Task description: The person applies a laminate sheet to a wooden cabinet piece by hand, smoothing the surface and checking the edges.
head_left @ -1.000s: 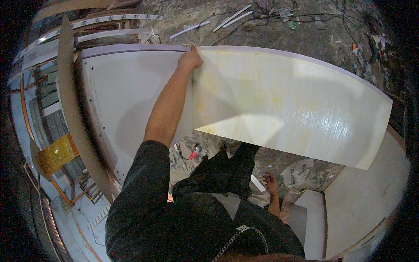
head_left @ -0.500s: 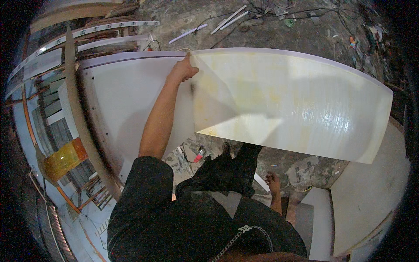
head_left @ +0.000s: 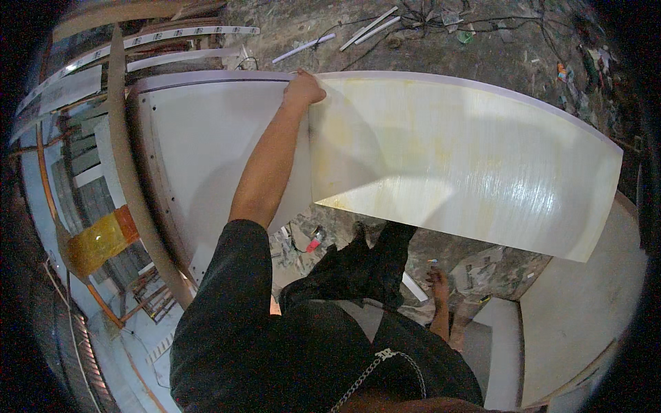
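Note:
My left arm reaches forward, and my left hand (head_left: 305,88) is closed over the far edge where two pieces meet. Left of it is a flat white board (head_left: 213,127) with small dark holes along its left side. On its right lies a long glossy white panel (head_left: 441,144) with yellowish streaks and a pale lilac far edge. Some of my left fingers are hidden beyond that edge. My right hand (head_left: 438,281) hangs low at my right side, fingers loosely apart, with nothing in it that I can see.
White strips (head_left: 372,29) and dark cables (head_left: 420,15) lie on the dirty floor beyond the panel. A red-and-white item (head_left: 316,239) lies by my feet. Boards (head_left: 86,148) and a yellow translucent piece (head_left: 100,244) are at left; a large pale sheet (head_left: 578,310) stands at right.
My left hand has shifted slightly right and farther along the seam, its fingers now folded over the far edge. My right hand has risen a little and still hangs loose.

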